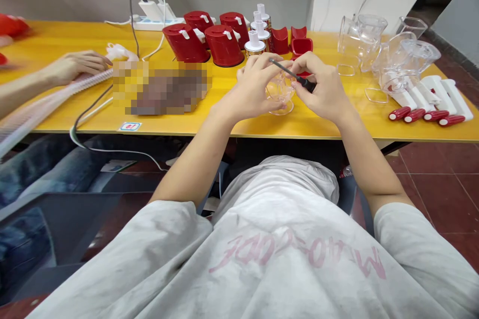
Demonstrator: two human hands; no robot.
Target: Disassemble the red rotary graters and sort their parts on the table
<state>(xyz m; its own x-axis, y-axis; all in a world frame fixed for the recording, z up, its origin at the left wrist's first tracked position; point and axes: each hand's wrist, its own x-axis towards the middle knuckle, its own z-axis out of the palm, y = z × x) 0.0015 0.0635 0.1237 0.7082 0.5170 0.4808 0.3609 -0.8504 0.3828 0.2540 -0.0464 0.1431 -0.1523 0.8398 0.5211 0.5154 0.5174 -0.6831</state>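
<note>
Near the yellow table's front edge, the left hand cups a clear plastic housing while the right hand pinches a black screwdriver, open tabletop either side.

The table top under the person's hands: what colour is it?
Yellow-orange. The table shows plainly in the head view, under both hands.

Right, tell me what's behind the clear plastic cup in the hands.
Behind the clear cup stand white-topped metal cylinders and red housings. The left hand and right hand cover its sides.
</note>
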